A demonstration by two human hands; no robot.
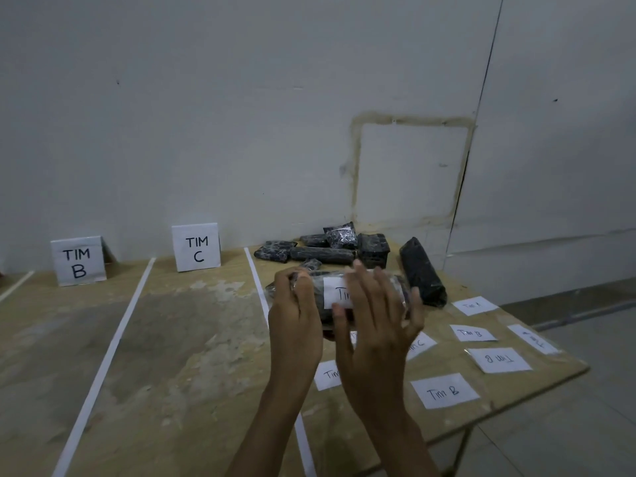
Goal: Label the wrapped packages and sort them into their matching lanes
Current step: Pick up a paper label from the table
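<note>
My left hand (296, 313) grips the left end of a dark wrapped package (318, 294), held above the table. A white label (336, 292) reading "Tim" lies on its front. The fingers of my right hand (377, 316) are spread straight over the label and the package's right part, hiding the rest of the writing. Several more dark wrapped packages (323, 254) are piled at the back of the table, and a long one (421, 271) lies to the right. Standing signs read TIM B (78, 260) and TIM C (197, 247).
White tape lines (113, 342) split the wooden table into lanes. Loose paper labels lie at the right: Tim A (474, 305), Tim B (444, 391), an upside-down Tim B (499, 359) and others. The table's right edge (537, 390) drops to a grey floor. A white wall stands behind.
</note>
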